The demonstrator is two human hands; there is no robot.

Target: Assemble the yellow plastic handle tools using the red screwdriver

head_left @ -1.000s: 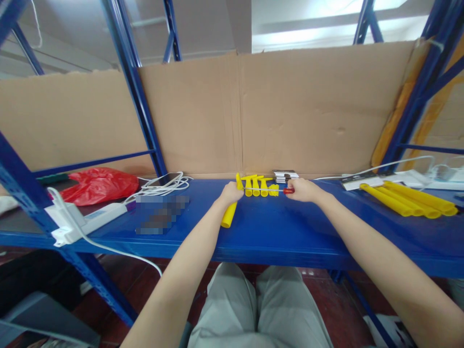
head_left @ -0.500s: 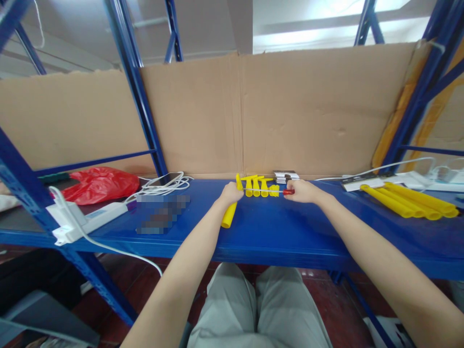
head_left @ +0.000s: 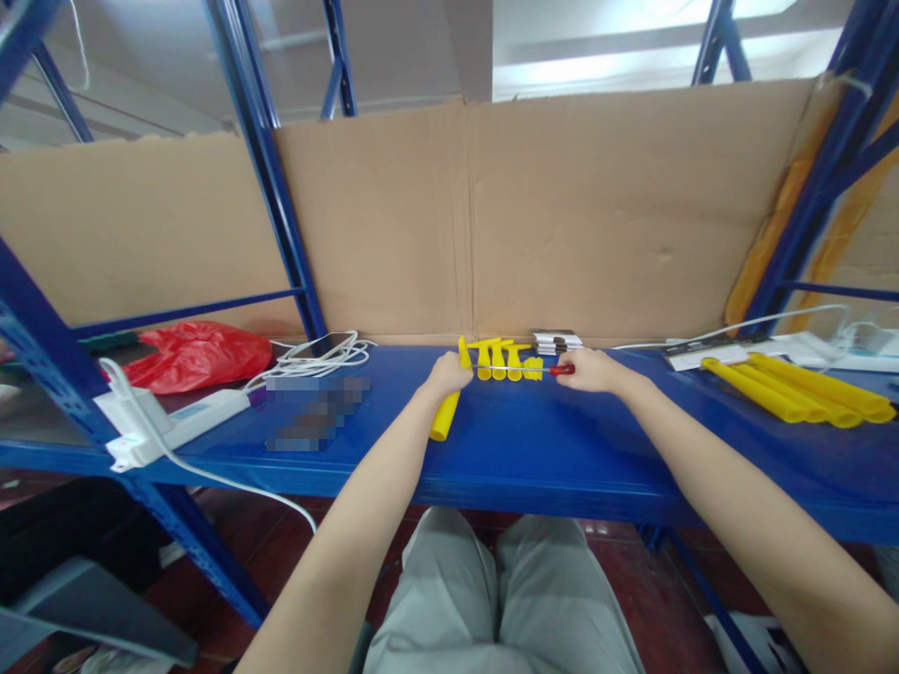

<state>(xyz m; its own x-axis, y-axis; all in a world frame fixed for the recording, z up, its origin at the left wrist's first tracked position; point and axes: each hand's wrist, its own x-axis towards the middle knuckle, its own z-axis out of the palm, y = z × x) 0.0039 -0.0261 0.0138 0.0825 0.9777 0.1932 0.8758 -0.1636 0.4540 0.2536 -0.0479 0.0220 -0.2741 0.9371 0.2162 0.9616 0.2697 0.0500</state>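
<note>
My left hand [head_left: 449, 374] is closed around a yellow plastic tube [head_left: 444, 418], which slants upright with its round end toward me. In my right hand [head_left: 588, 369] is a screwdriver [head_left: 562, 370] with a red handle. Its thin metal shaft runs level to the left and reaches the yellow tube at my left fingers; the contact point is too small to make out. Just behind the shaft, several short yellow plastic pieces [head_left: 498, 361] lie in a row on the blue shelf [head_left: 540, 440].
Several long yellow tubes [head_left: 801, 388] lie at the right. Black-and-white packs [head_left: 556, 341] sit behind my right hand. To the left are a white power strip [head_left: 203, 419], coiled white cable [head_left: 337, 351] and a red plastic bag [head_left: 200, 358]. Cardboard [head_left: 562, 215] stands along the back.
Both hands keep nearly the same places, with the screwdriver still level against the yellow tube. The whole view has shifted very slightly.
</note>
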